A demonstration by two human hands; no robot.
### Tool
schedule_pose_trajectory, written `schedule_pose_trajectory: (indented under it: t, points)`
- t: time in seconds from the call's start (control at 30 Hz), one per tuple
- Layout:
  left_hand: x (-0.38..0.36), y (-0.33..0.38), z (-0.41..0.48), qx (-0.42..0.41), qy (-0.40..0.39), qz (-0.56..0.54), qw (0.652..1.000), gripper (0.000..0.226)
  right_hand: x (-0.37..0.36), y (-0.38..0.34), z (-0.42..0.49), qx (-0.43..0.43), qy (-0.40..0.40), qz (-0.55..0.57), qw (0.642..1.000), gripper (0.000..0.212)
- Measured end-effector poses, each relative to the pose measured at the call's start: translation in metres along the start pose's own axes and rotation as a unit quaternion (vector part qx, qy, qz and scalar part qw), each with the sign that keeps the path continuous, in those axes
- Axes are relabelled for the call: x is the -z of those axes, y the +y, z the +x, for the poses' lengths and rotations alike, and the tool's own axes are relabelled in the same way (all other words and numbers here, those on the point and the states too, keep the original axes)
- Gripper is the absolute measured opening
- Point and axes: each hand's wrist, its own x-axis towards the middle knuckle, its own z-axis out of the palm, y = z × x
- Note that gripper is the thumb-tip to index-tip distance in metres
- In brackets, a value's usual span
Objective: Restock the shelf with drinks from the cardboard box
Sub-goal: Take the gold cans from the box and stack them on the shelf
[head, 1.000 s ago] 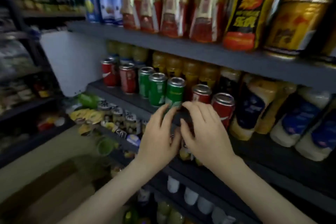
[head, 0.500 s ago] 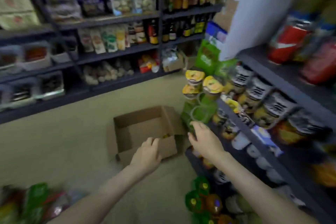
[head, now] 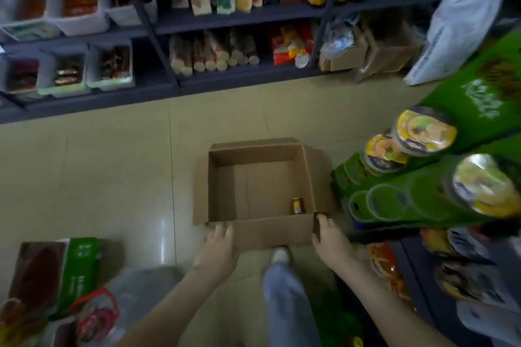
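Observation:
An open cardboard box (head: 225, 189) stands on the floor in the middle of the view. One small golden can (head: 297, 205) lies on its bottom near the right front corner. My left hand (head: 218, 246) is at the box's near wall by the left corner, fingers relaxed against the cardboard. My right hand (head: 328, 236) is at the near right corner, fingers against the box's edge. Neither hand holds a drink. The shelf (head: 417, 270) with stocked goods runs along the right edge.
A green display stand with yellow-lidded cups (head: 423, 132) juts out on the right, close to the box. A dark shelving unit (head: 169, 84) lines the far side of the aisle. Packaged goods (head: 56, 273) lie on the floor at lower left. My leg and shoe (head: 280, 256) stand just behind the box.
My view swung from the can shelf down to the floor. Both hands left the cans on the shelf and came down to the box's near wall.

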Motion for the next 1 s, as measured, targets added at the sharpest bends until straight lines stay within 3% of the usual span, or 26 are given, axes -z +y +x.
schedule_pose_trajectory:
  t: [0.13,0.3,0.43,0.57,0.67,0.73,0.9,1.0]
  points:
    - [-0.029,-0.015,0.106,0.036,-0.023,-0.031,0.999,0.056,-0.042,0.0,0.108,-0.017,-0.05,-0.008,0.999,0.055]
    - [-0.11,-0.031,0.255,0.046,-0.053,-0.02,0.997,0.058,-0.133,0.022,0.254,-0.059,-0.049,0.005,0.997,0.056]
    - [-0.178,-0.064,0.362,0.039,0.023,0.056,0.997,0.064,-0.216,0.055,0.366,-0.068,-0.06,-0.049,0.995,0.051]
    - [-0.215,-0.122,0.437,0.112,0.069,0.149,0.98,0.065,-0.282,0.091,0.443,-0.093,-0.113,-0.112,0.983,0.058]
    - [-0.232,-0.155,0.464,0.148,0.093,0.164,0.971,0.069,-0.319,0.107,0.477,-0.163,-0.174,-0.141,0.961,0.073]
    - [-0.241,-0.16,0.469,0.138,0.082,0.197,0.967,0.07,-0.334,0.101,0.485,-0.214,-0.172,-0.13,0.953,0.082]
    - [-0.242,-0.148,0.467,0.123,0.089,0.184,0.971,0.067,-0.342,0.071,0.477,-0.134,-0.12,-0.208,0.961,0.092]
    - [-0.242,-0.141,0.468,0.13,0.058,0.176,0.974,0.058,-0.343,0.076,0.487,-0.129,-0.138,-0.209,0.96,0.095]
